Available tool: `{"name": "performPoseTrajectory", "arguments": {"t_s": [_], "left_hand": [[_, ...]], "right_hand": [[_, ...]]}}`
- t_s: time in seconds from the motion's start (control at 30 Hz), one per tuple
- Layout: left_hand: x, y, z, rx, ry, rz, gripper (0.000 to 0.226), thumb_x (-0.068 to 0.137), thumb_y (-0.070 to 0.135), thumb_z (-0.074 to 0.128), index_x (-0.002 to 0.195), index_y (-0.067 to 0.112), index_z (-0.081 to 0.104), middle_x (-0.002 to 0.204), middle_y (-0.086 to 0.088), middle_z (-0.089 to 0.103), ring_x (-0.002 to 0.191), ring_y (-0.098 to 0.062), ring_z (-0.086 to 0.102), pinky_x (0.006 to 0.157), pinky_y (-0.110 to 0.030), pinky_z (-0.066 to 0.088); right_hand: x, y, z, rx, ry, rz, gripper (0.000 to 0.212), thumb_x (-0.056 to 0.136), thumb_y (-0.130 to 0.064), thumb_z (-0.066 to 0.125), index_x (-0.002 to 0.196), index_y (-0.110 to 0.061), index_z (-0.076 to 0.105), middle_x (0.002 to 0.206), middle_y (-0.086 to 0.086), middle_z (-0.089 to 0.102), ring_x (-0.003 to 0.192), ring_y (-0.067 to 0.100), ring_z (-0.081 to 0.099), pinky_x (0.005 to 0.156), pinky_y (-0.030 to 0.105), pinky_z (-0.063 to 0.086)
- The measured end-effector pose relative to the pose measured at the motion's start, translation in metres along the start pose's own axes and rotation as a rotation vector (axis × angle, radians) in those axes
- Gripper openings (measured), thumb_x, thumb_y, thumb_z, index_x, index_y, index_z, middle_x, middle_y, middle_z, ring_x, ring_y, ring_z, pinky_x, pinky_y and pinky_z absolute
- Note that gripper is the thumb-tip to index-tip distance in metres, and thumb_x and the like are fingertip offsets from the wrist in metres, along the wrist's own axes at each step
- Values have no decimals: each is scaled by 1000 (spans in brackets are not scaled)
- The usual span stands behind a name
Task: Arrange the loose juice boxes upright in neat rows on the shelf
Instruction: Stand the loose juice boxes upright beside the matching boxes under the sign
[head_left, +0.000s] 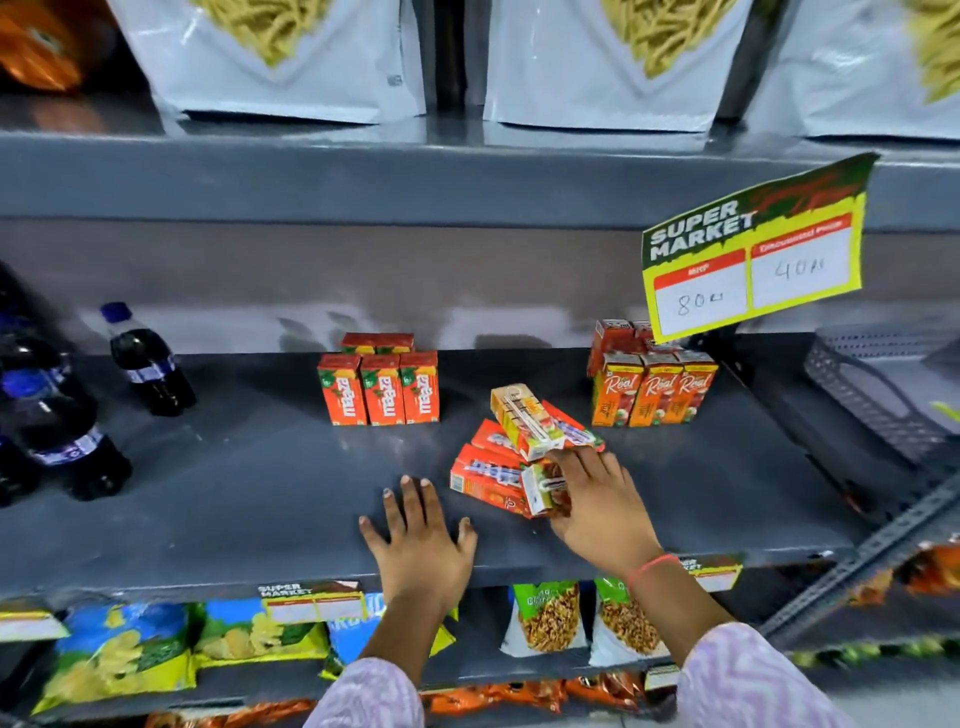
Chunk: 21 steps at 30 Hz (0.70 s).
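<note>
A loose heap of juice boxes (511, 452) lies on its sides near the middle front of the grey shelf (249, 483). My right hand (597, 504) is closed around a small juice box (543, 488) at the heap's front edge. My left hand (421, 545) rests flat on the shelf with fingers spread, just left of the heap, holding nothing. Orange Maaza boxes (382, 389) stand upright in a row at the middle back. Real juice boxes (654, 387) stand upright at the back right.
Dark soda bottles (145, 364) stand at the left of the shelf. A yellow price sign (753, 260) hangs over the right side. A grey perforated basket (883, 384) sits at the far right. Snack bags (124, 654) fill the shelf below, white pouches (291, 57) the one above.
</note>
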<state>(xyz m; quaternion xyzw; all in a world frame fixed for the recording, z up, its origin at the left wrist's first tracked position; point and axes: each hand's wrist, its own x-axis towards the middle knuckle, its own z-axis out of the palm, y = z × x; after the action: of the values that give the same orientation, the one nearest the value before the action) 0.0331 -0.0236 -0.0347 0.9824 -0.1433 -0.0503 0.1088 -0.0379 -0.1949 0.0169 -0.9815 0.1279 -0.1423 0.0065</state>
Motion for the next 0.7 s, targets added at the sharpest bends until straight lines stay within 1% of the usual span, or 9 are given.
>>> {"name": "performPoseTrajectory", "arguments": {"t_s": [0.07, 0.13, 0.2, 0.27, 0.37, 0.47, 0.53, 0.63, 0.7], "left_hand": [[1, 0, -1, -5, -10, 9, 87, 73, 56, -7, 147, 12, 4, 159, -8, 3, 146, -29, 2, 115, -59, 2], [5, 0, -4, -14, -21, 15, 73, 88, 54, 12, 147, 13, 4, 159, -7, 2, 146, -28, 1, 116, -57, 2], [9, -2, -6, -23, -23, 25, 70, 92, 52, 25, 148, 13, 5, 159, -6, 2, 146, -27, 1, 116, -56, 2], [12, -2, -7, -28, -14, 29, 70, 91, 52, 23, 148, 14, 7, 159, -5, 3, 146, -26, 2, 117, -55, 3], [18, 0, -8, -44, -12, 1, 66, 93, 47, 24, 148, 15, 7, 159, -5, 3, 147, -25, 2, 117, -54, 3], [25, 8, -10, -68, -15, -38, 61, 96, 40, 24, 147, 14, 7, 159, -6, 2, 146, -27, 2, 118, -53, 3], [27, 11, -10, -82, -7, -51, 58, 97, 37, 22, 147, 13, 8, 159, -7, 3, 146, -29, 2, 119, -51, 4], [28, 12, -8, -98, 21, -57, 56, 97, 35, 21, 147, 13, 9, 159, -7, 5, 146, -29, 4, 119, -50, 5], [27, 12, -7, -105, 40, -60, 55, 97, 34, 22, 147, 13, 11, 159, -7, 7, 146, -28, 5, 119, -49, 5]], "right_hand": [[2, 4, -4, 1, -19, -44, 59, 45, -26, 75, 101, -12, 66, 94, 9, 70, 79, 34, 67, 65, 39, 58], [5, 10, -10, 56, -26, -28, 53, 60, -24, 70, 110, -10, 63, 107, 11, 66, 96, 36, 61, 78, 43, 53], [7, 19, -15, 174, -51, 67, 52, 72, -23, 68, 120, -9, 55, 118, 11, 58, 108, 33, 50, 91, 38, 44], [7, 32, -21, 358, 15, 245, 48, 75, -21, 69, 118, -8, 53, 118, 11, 54, 110, 31, 47, 89, 36, 42], [11, 52, -29, 643, 130, 530, 41, 73, -10, 71, 108, 0, 53, 113, 18, 52, 106, 35, 49, 78, 34, 39], [19, 76, -27, 798, 229, 761, 37, 73, -8, 71, 104, 4, 53, 110, 23, 54, 102, 38, 52, 77, 33, 37], [27, 87, -21, 827, 269, 831, 37, 72, -12, 72, 101, 5, 56, 107, 25, 57, 103, 40, 54, 79, 37, 42], [42, 92, -17, 855, 316, 874, 31, 71, -12, 73, 94, 1, 55, 102, 23, 58, 104, 39, 54, 77, 37, 41], [47, 89, -15, 870, 332, 894, 39, 74, -9, 73, 105, 4, 53, 110, 26, 56, 107, 36, 51, 85, 39, 42]]}}
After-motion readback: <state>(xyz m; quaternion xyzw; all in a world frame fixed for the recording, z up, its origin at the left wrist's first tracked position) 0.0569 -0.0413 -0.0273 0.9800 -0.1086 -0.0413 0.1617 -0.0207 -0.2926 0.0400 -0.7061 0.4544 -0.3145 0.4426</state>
